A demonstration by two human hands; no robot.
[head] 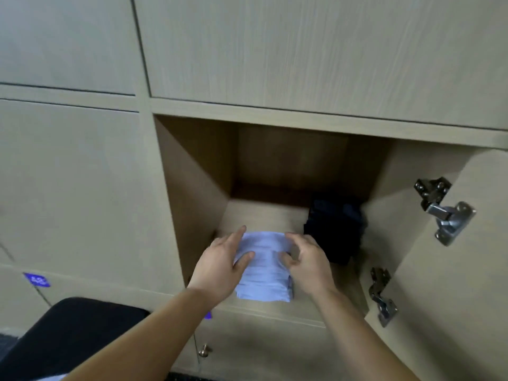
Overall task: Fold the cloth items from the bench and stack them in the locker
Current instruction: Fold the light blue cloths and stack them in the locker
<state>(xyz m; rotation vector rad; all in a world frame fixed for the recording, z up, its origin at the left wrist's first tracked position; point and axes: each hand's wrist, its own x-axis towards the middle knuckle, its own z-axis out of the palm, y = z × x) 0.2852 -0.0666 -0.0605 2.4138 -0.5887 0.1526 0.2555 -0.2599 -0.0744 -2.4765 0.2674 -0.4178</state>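
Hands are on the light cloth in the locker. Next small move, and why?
Probably nudge the light cloth a little deeper, then let go. It lies folded at the front edge of the locker floor, left hand and right hand touching its sides; bare floor lies behind it, left of the dark cloth.

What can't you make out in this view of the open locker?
Head view:
- Dark folded cloth, back right: blurred, shadowed; type unclear.
- Pale blue folded cloth: sides hidden under left hand and right hand; grip or press unclear.
- Small blue door label: lettering blurred.
- Black padded shape: cut off by frame edge.
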